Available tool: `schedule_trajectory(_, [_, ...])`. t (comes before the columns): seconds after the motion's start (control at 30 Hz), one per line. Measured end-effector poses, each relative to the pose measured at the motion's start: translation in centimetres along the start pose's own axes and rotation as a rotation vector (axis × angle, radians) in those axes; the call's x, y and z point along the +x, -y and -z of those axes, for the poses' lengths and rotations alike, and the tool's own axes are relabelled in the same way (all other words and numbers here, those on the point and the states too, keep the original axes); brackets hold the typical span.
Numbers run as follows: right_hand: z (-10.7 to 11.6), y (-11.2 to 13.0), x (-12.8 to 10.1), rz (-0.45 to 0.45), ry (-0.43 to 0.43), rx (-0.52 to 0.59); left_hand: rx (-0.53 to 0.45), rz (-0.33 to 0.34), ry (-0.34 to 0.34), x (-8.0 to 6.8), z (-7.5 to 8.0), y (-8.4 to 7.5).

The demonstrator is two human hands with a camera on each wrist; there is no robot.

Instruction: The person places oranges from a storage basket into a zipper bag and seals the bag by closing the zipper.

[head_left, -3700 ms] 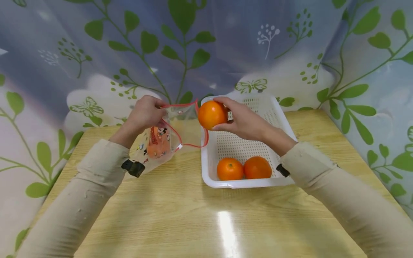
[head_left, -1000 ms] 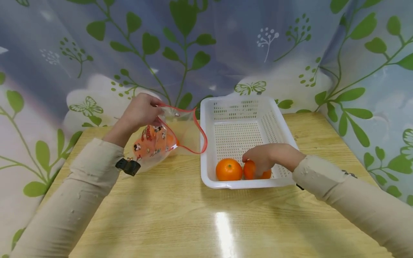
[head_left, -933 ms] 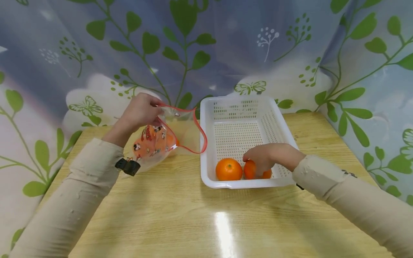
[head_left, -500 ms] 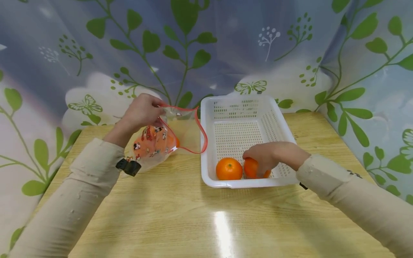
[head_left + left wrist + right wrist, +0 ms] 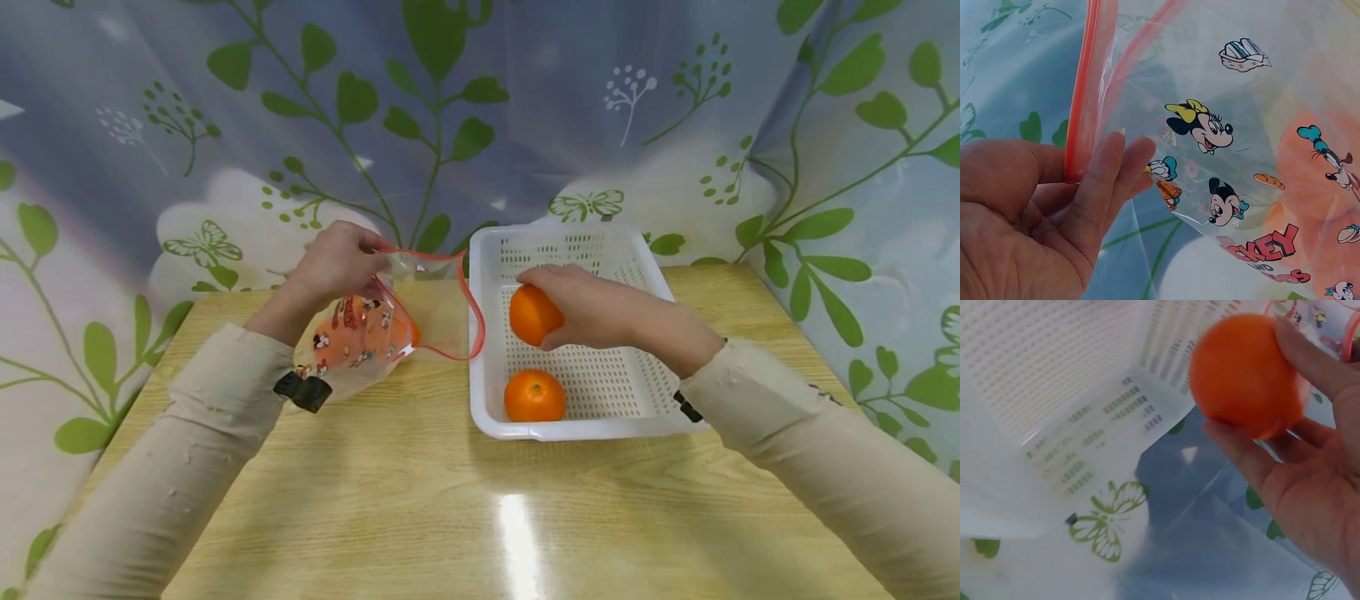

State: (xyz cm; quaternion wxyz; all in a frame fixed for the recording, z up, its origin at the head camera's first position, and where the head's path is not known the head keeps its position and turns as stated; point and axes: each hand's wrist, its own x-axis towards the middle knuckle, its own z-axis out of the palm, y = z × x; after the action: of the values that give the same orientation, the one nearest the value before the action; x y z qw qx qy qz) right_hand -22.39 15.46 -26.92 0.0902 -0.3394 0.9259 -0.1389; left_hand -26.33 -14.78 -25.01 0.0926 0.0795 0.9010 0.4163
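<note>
- The right hand (image 5: pixel 600 312) has its fingers (image 5: pixel 1310 356) curled round an orange (image 5: pixel 534 315), held just above the white basket (image 5: pixel 648 275).
- The left hand (image 5: pixel 337 262) pinches the red rim of the zip bag (image 5: pixel 375 329), holding its mouth open towards 3 o'clock.
- From the held orange, the bag mouth lies at 9 o'clock, near; the right hand is the nearer.
- A second orange (image 5: pixel 535 396) lies in the basket at 6 o'clock, on the counter (image 5: pixel 420 500).

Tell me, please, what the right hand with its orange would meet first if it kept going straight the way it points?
Probably the left wall of the basket, which the right hand and its orange point toward; just beyond lies the open mouth of the bag. Height over that wall is hard to judge.
</note>
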Motion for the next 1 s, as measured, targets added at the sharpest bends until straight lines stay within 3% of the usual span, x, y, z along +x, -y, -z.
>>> schedule_trajectory(0.2, [-0.1,1.4,2.4,0.124,-0.151,0.019,0.022,-0.004,-0.013,0.2,0.0,0.0])
schedule_trajectory(0.47, [-1.2,2.3,5.3,0.316,-0.252,-0.087,0.038,-0.001,-0.034,0.1,0.4,-0.1])
schedule_trajectory(0.73, [-1.7,2.9,5.4,0.407,-0.361,-0.108,0.042,-0.003,-0.037,0.2,0.4,-0.1])
schedule_trajectory(0.9, [-2.6,3.7,5.8,0.507,-0.342,-0.128,0.027,0.005,-0.024,0.3,0.5,0.1])
schedule_trajectory(1.0, [-3.2,3.8,6.3,0.521,-0.315,-0.156,0.011,0.011,-0.007,0.3,0.5,0.2])
